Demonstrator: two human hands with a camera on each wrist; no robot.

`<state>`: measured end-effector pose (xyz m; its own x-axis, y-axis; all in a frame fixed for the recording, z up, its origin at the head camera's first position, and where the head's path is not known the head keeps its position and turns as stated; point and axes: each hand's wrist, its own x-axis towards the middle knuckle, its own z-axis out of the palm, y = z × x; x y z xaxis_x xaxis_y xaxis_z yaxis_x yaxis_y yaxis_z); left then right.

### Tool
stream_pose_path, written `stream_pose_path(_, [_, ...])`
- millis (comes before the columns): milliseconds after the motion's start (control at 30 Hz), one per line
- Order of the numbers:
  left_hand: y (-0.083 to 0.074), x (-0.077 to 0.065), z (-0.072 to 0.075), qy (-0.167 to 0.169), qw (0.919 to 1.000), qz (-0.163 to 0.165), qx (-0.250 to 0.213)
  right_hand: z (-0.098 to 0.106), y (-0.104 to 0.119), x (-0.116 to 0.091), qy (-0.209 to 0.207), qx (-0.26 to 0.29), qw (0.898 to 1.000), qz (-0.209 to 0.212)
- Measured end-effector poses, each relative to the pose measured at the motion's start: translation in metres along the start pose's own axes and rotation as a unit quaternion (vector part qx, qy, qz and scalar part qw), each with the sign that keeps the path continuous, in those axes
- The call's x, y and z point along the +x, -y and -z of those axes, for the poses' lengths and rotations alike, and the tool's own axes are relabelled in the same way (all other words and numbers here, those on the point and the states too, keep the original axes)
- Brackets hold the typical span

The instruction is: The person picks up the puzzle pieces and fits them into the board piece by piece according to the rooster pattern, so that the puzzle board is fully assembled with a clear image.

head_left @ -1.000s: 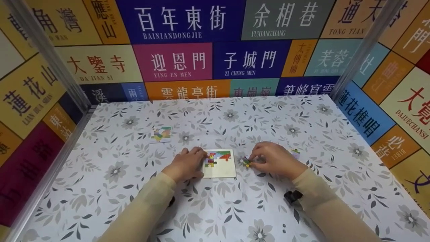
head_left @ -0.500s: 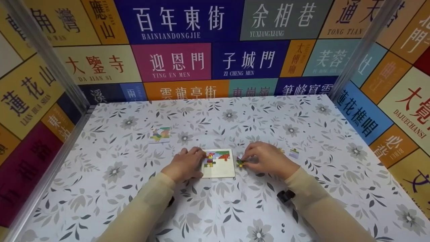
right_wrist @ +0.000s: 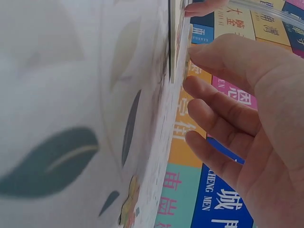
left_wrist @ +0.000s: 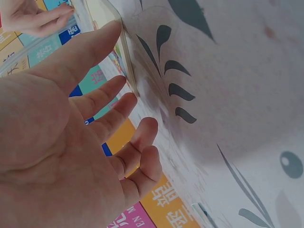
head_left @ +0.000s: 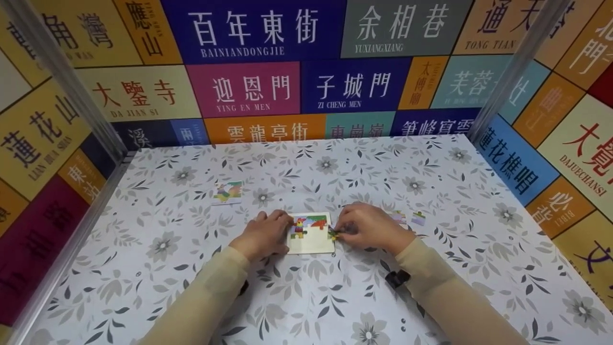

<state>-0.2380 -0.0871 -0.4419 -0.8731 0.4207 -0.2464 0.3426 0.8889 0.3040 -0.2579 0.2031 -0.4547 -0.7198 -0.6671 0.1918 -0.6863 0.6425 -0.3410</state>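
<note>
My left hand rests at the left edge of a small cream puzzle board, thumb near the front corner and fingers along the side. In the left wrist view its fingers are spread and loosely bent against the board's rim. Several joined colourful pieces lie along the board's left and back, showing part of a bird picture; the rest is bare cream. My right hand pinches a green and yellow puzzle piece between thumb and fingertips at the board's right edge. The fingers partly hide that piece.
Right of the board, partly behind my right hand, lie loose puzzle pieces, with a green and lilac piece beyond. A square picture card lies at the back left. Printed panels wall the flowered tabletop.
My right hand has moved left with the puzzle piece, from beside the board to its right edge. Loose pieces behind that hand have come into view. The left hand stays at the board.
</note>
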Motion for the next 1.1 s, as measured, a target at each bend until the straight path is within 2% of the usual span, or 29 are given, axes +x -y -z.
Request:
stream_pose_path(533, [0.001,0.003,-0.002,-0.003,0.9999,0.011,0.006,-0.011,0.014,0.017,0.015,-0.001,1.000,0.003])
stream_pose_path(1100, [0.000,0.001,-0.001,-0.002,0.9999,0.007,0.013,-0.020,0.026,0.035,0.020,-0.011,1.000,0.020])
